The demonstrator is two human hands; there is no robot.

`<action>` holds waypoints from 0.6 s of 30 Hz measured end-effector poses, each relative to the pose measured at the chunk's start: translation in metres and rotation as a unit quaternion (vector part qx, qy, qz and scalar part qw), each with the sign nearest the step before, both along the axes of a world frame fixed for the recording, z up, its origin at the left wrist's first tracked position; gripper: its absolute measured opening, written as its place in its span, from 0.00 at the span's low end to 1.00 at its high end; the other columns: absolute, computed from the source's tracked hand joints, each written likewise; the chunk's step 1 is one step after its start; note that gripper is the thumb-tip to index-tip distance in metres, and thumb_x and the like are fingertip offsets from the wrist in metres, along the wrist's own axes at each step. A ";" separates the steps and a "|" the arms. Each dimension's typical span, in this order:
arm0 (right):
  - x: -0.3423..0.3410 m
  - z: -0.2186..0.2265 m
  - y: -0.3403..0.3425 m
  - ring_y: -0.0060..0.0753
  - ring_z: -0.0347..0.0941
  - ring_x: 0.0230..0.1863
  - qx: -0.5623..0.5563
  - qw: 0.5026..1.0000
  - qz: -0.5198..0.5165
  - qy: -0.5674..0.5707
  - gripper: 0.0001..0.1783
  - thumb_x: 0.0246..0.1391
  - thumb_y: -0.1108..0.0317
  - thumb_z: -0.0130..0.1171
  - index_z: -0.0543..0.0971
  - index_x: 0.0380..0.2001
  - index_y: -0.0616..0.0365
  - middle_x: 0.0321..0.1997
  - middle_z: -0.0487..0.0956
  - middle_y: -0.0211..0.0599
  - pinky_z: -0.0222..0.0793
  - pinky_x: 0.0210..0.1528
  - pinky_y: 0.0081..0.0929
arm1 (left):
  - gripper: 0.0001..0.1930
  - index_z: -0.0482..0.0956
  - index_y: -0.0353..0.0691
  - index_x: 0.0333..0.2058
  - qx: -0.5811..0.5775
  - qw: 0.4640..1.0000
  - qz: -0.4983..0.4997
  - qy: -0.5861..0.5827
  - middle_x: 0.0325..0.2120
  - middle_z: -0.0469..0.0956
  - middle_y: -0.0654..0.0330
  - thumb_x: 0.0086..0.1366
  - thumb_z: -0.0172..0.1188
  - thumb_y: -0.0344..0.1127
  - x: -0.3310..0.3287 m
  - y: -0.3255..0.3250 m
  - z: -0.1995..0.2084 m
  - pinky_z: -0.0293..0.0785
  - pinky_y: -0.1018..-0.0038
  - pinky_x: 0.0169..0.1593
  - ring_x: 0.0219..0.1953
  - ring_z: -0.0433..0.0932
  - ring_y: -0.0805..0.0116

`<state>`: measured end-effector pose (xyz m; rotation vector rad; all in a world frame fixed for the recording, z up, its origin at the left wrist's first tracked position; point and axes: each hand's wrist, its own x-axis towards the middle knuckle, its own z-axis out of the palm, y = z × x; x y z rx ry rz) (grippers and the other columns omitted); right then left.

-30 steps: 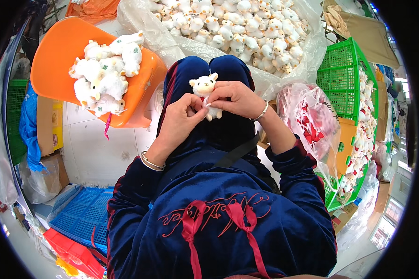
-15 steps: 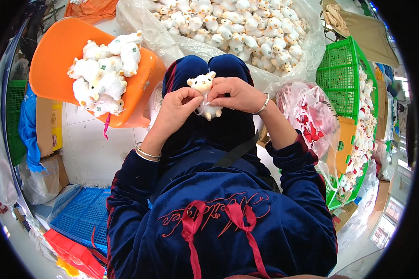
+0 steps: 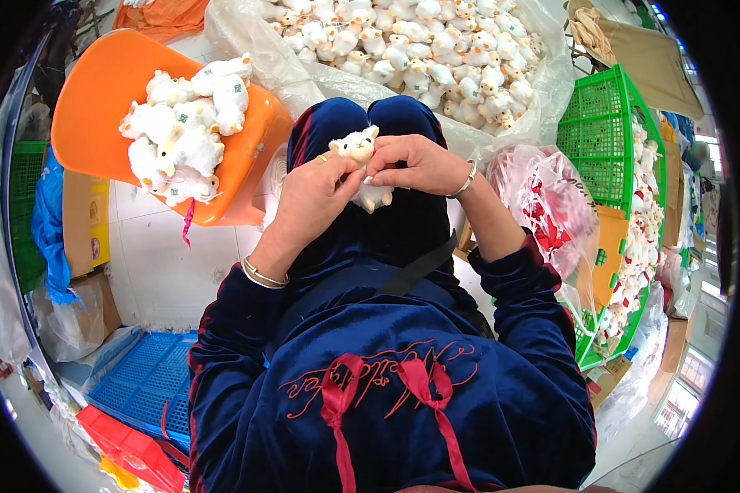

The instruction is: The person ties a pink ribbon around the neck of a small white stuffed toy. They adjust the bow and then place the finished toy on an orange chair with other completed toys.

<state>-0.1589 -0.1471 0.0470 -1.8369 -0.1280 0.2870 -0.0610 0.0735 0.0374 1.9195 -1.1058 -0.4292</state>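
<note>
Both hands are working on one small white plush lamb, which is sitting above the person's knees, just this side of the big clear bag of lambs. Left hand is closing around the lamb's left side, fingers curled and thumb pressing against the body. Right hand is pinching at the lamb's neck area with its fingertips (exact grip detail too small to tell). Left of the bag, an orange chair is carrying a pile of lambs. Right of the bag, a green basket is standing, with a bag of red ribbons just beside it.
</note>
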 end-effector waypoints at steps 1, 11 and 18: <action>0.000 0.000 0.000 0.23 0.74 0.43 0.001 1.000 0.000 -0.001 0.06 0.62 0.70 0.68 0.84 0.37 0.61 0.41 0.78 0.29 0.70 0.46 0.24 | 0.06 0.84 0.36 0.37 0.006 1.000 -0.005 -0.016 0.31 0.83 0.55 0.66 0.66 0.33 0.000 0.000 0.002 0.78 0.67 0.38 0.33 0.84 0.57; 0.000 -0.002 0.004 0.28 0.75 0.40 0.020 1.000 -0.015 0.002 0.09 0.61 0.65 0.69 0.85 0.38 0.60 0.38 0.79 0.32 0.71 0.48 0.27 | 0.06 0.83 0.39 0.33 0.026 0.999 0.003 0.028 0.30 0.83 0.52 0.67 0.65 0.36 0.005 -0.002 0.007 0.78 0.61 0.38 0.33 0.83 0.52; -0.001 0.005 0.008 0.24 0.75 0.40 0.043 0.998 -0.037 0.023 0.09 0.61 0.66 0.70 0.88 0.40 0.59 0.37 0.79 0.30 0.71 0.46 0.25 | 0.04 0.82 0.37 0.33 -0.035 0.994 0.097 -0.036 0.29 0.80 0.54 0.62 0.69 0.29 -0.014 -0.010 -0.005 0.76 0.65 0.36 0.32 0.81 0.56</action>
